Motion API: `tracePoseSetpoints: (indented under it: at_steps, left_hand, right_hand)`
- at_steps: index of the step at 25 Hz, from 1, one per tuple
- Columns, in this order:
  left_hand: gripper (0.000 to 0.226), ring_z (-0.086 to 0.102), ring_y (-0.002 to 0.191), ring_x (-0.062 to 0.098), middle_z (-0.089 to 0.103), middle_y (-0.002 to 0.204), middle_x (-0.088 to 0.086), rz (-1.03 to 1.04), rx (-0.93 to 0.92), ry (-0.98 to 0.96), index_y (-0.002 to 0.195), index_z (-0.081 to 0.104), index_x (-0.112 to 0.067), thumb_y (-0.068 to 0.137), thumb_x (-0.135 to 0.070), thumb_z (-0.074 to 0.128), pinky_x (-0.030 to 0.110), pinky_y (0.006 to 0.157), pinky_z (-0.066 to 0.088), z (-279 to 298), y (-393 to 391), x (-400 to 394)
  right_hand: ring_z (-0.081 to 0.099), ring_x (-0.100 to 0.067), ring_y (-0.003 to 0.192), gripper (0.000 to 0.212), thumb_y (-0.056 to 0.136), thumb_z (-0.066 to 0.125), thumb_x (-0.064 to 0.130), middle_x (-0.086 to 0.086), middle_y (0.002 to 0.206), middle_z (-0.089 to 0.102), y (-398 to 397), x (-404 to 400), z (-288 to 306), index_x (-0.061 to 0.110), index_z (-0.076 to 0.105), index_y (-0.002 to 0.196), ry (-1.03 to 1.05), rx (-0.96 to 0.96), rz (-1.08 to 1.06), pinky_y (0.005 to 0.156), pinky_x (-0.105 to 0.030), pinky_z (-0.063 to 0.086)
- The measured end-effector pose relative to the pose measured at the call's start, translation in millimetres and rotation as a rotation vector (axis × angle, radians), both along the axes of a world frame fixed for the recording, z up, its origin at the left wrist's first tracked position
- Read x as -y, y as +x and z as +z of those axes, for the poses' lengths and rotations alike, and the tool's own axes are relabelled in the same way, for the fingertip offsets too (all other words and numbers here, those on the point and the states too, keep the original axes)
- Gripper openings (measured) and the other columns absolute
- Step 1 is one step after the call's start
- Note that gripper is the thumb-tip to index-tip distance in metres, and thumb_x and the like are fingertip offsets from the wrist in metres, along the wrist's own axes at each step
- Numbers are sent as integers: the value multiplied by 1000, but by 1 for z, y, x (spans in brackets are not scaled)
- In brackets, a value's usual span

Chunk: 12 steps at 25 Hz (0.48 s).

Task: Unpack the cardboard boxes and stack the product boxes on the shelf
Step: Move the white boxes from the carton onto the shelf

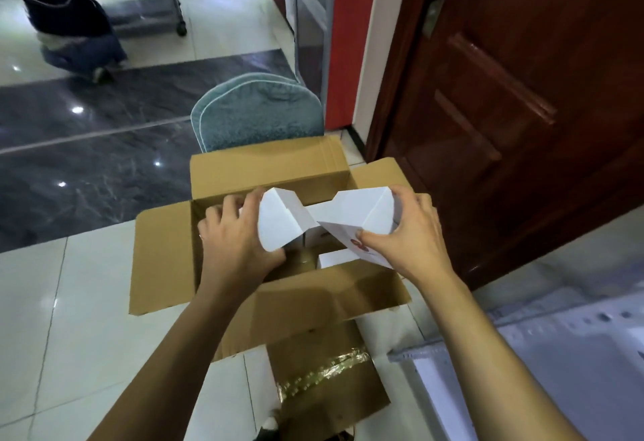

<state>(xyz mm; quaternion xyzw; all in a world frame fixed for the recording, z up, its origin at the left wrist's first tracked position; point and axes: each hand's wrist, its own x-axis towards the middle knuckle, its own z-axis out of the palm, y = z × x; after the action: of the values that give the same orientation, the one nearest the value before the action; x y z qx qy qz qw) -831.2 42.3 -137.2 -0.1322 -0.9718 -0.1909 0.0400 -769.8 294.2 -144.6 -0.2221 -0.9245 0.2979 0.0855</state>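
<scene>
Head view: the open cardboard box (268, 231) sits on the floor (69, 301), flaps spread for access. The left hand (233, 231) grips one white product box (278, 221), the right hand (407, 231) another (359, 217), both tilted above the opening, probably for lifting out.

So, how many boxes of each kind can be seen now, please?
Open brown cardboard boxes: 1
White product boxes held, left hand, right hand: 2
White product boxes still inside: at least 1
Flattened brown taped cardboard: 1
Total: 5
</scene>
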Motion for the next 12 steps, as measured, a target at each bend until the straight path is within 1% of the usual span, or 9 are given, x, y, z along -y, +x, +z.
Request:
tracePoseSetpoints:
  at_steps: [3, 7, 9, 12]
  left_hand:
    - [99, 36, 128, 30, 43, 144, 6, -53, 66, 61, 150, 28, -31, 70, -56, 82, 52, 109, 36, 21, 2, -1]
    - [97, 35, 130, 28, 39, 144, 4, -168, 126, 185, 149, 28, -32, 71, -51, 83, 51, 109, 36, 42, 5, 2]
    - [97, 37, 129, 28, 39, 142, 4, -245, 129, 208, 147, 30, -31, 69, -49, 86, 51, 108, 38, 49, 7, 1]
    - [97, 43, 127, 25, 42, 138, 0, -342, 133, 244, 140, 32, -31, 63, -51, 89, 51, 104, 45, 59, 10, 0]
  right_hand:
    - [43, -22, 125, 85, 65, 79, 59, 2, 132, 42, 24, 3, 19, 39, 34, 133, 1, -21, -71, 101, -50, 48]
    - [43, -24, 124, 83, 68, 78, 60, 0, 133, 43, 57, 13, 44, 35, 36, 135, 50, -23, -209, 102, -46, 44]
    - [44, -23, 122, 82, 67, 77, 62, 1, 131, 44, 75, 21, 56, 35, 37, 133, 87, -54, -306, 101, -44, 44]
    - [44, -21, 120, 83, 68, 77, 65, 1, 128, 44, 101, 34, 70, 31, 39, 133, 104, -85, -444, 100, -44, 45]
